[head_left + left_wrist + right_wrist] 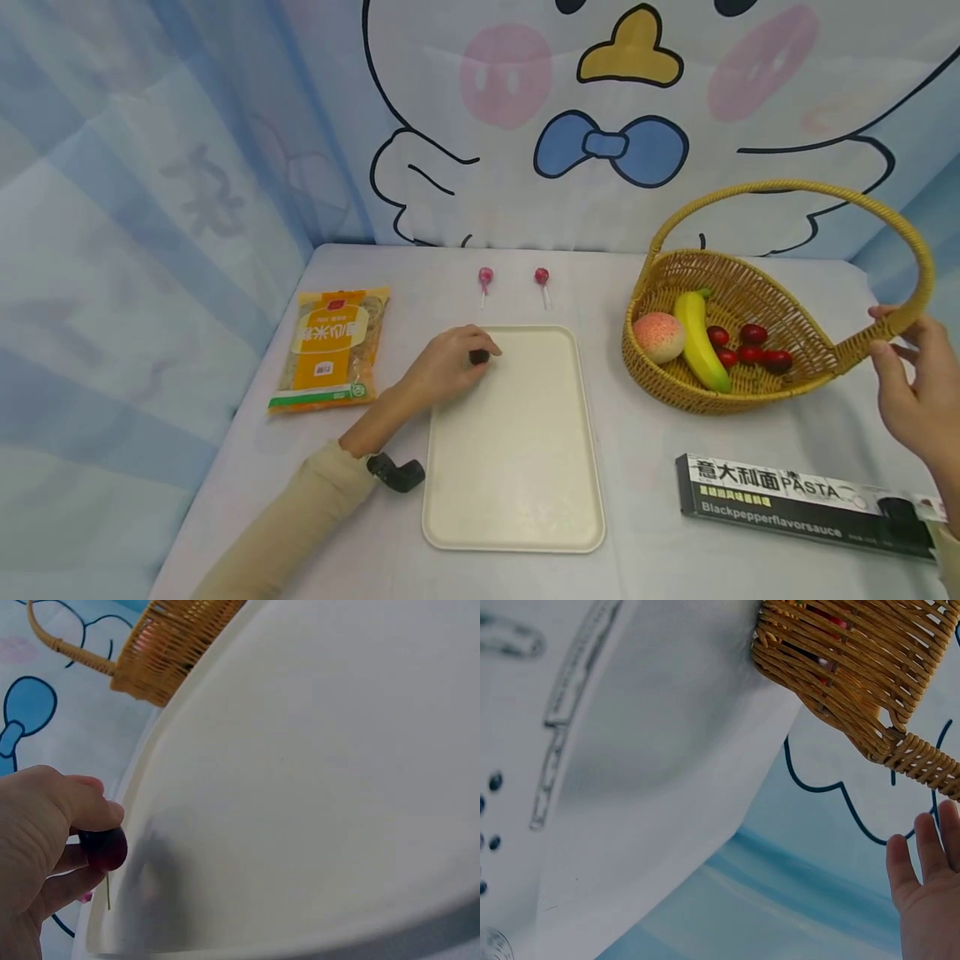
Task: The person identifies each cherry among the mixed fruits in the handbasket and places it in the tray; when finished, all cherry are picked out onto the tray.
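Over the top left edge of the cream tray (517, 450), my left hand (453, 362) pinches a dark red cherry (105, 849) between thumb and fingers. The cherry's thin stem points down in the left wrist view. At the far right, my right hand (918, 387) holds the wicker basket (720, 408) by the lower right end of its handle, with thumb and fingers on either side. In the right wrist view the fingers (930, 851) look fairly straight; the thumb is outside that view. The basket contains a peach (659, 337), a banana (702, 342) and several red cherries (752, 334).
Two lollipops (485, 277) lie beyond the tray. An orange and yellow food bag (330, 350) lies to the left. The black and white pasta box (795, 504) is in front of the basket, near the right forearm. A cartoon-printed curtain (611, 200) hangs behind the table.
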Action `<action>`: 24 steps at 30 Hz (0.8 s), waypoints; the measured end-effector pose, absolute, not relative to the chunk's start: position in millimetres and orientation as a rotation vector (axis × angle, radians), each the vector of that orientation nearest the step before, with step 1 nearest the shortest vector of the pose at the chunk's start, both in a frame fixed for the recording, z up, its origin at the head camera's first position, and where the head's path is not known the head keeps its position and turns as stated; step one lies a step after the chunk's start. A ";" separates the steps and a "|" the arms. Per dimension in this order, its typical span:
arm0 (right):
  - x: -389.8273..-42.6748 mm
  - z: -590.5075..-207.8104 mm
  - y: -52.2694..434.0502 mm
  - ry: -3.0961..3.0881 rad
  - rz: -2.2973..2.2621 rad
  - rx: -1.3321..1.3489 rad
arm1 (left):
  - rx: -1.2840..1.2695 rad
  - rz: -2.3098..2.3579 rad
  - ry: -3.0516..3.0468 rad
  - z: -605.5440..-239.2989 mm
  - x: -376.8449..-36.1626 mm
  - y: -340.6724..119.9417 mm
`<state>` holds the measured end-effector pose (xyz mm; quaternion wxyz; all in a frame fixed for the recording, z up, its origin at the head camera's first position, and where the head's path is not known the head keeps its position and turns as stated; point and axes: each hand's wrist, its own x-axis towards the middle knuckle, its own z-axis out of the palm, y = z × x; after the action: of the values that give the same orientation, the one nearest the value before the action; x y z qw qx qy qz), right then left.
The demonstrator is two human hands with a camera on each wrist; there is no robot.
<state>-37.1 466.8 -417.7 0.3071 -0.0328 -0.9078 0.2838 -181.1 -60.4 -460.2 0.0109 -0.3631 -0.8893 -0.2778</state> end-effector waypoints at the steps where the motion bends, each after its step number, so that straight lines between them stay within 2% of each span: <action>1: -37.2 -417.6 466.8 -2.401 0.750 -0.084 | -1.132 -0.863 -2.777 -460.9 -181.4 -60.9; 24: -37.3 -416.6 463.6 -2.441 0.738 -0.142 | -1.117 -0.974 -2.793 -457.0 -179.1 -65.0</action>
<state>-37.3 463.6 -416.6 0.2898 -0.0532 -0.9147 0.2765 -179.1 -65.0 -457.0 -0.0100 -0.3534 -0.8833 -0.3079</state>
